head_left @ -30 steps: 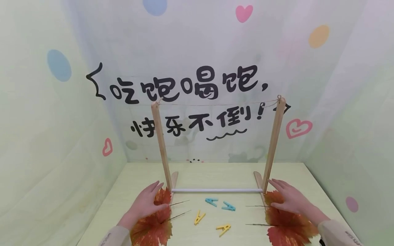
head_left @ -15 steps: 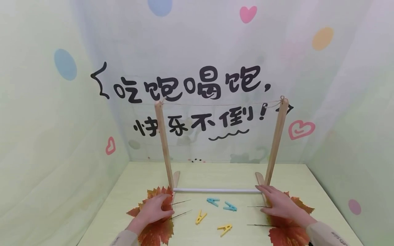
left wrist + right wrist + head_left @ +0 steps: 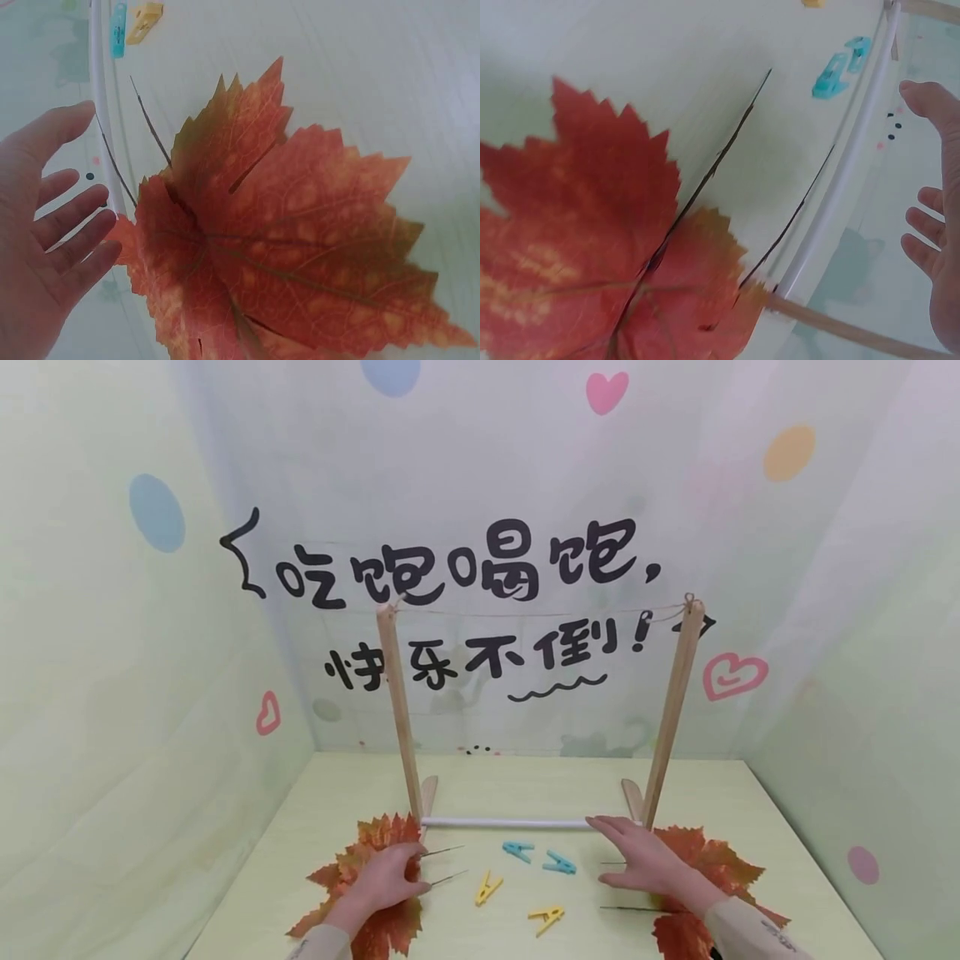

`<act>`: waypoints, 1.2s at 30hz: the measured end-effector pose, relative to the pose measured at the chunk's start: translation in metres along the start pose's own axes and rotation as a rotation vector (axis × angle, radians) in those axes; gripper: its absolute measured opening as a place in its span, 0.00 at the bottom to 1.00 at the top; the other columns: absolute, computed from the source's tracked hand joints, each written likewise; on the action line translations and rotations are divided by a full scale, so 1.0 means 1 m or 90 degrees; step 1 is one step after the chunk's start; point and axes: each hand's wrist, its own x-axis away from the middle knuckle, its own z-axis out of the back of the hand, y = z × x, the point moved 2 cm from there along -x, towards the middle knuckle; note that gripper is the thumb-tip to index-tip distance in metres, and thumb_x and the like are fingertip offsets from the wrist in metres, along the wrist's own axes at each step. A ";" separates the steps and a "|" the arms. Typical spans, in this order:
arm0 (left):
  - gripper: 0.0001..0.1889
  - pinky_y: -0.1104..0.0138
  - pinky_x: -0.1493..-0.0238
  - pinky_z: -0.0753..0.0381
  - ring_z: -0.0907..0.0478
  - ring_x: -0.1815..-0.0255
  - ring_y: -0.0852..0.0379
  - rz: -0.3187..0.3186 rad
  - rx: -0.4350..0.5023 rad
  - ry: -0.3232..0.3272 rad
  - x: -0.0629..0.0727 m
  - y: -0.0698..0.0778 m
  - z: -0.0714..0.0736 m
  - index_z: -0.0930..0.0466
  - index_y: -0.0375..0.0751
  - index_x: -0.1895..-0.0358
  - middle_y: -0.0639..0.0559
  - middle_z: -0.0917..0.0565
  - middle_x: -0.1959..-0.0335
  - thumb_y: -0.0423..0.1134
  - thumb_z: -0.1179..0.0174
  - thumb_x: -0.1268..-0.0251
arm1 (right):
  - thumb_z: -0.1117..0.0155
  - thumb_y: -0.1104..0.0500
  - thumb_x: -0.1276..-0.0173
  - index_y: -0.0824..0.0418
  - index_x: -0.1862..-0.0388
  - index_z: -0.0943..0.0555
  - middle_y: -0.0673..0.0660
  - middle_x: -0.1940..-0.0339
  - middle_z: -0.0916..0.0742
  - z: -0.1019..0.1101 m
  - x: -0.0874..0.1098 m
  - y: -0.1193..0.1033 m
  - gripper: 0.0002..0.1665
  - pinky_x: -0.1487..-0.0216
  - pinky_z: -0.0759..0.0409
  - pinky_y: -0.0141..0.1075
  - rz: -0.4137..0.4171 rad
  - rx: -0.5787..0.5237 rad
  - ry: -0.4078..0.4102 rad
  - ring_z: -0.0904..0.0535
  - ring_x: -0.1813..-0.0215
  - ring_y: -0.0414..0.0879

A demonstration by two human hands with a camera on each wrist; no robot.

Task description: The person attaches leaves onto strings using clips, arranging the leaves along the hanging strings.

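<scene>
Over the orange-red artificial maple leaves (image 3: 390, 931) on the left, my left hand (image 3: 384, 878) hovers with thumb and fingers apart. The left wrist view shows that hand (image 3: 56, 214) holding nothing, its thumb tip overlapping a thin dark stem (image 3: 154, 131). My right hand (image 3: 651, 864) has its fingers spread between the right-hand maple leaves (image 3: 705, 858) and the clothespins. Nothing is in that hand (image 3: 941, 225) in the right wrist view. Two blue clothespins (image 3: 560, 862) and two yellow clothespins (image 3: 487, 888) lie on the table between the hands.
A wooden frame stands behind the hands, with a left post (image 3: 401, 718), a right post (image 3: 670, 718) and a white rod (image 3: 510, 822) low across it. Thin string (image 3: 525, 614) spans the post tops. A printed cloth backdrop (image 3: 487, 468) encloses the table (image 3: 517, 777).
My right hand has moved left, off the right-hand leaves toward the clothespins. My left hand has come down and slightly right over the left leaves, uncovering more of them.
</scene>
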 end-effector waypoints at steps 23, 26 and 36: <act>0.10 0.70 0.73 0.29 0.31 0.73 0.63 0.019 0.105 -0.015 -0.005 -0.004 -0.025 0.19 0.39 0.66 0.56 0.23 0.73 0.37 0.32 0.52 | 0.31 0.43 0.51 0.56 0.34 0.37 0.56 0.40 0.26 -0.046 -0.033 -0.042 0.47 0.45 0.30 0.48 0.029 -0.053 -0.029 0.30 0.41 0.51; 0.09 0.72 0.74 0.30 0.32 0.76 0.65 0.012 0.097 -0.011 -0.006 -0.005 -0.028 0.19 0.40 0.68 0.59 0.24 0.76 0.37 0.32 0.52 | 0.31 0.43 0.51 0.56 0.34 0.37 0.56 0.41 0.26 -0.049 -0.035 -0.045 0.46 0.46 0.29 0.47 0.026 -0.068 -0.026 0.30 0.42 0.50; 0.06 0.72 0.76 0.30 0.32 0.78 0.68 -0.003 0.049 -0.010 -0.008 -0.006 -0.035 0.19 0.43 0.74 0.61 0.24 0.79 0.32 0.32 0.55 | 0.31 0.44 0.51 0.58 0.35 0.35 0.57 0.42 0.25 -0.058 -0.040 -0.058 0.45 0.47 0.28 0.47 0.044 -0.097 -0.019 0.29 0.43 0.52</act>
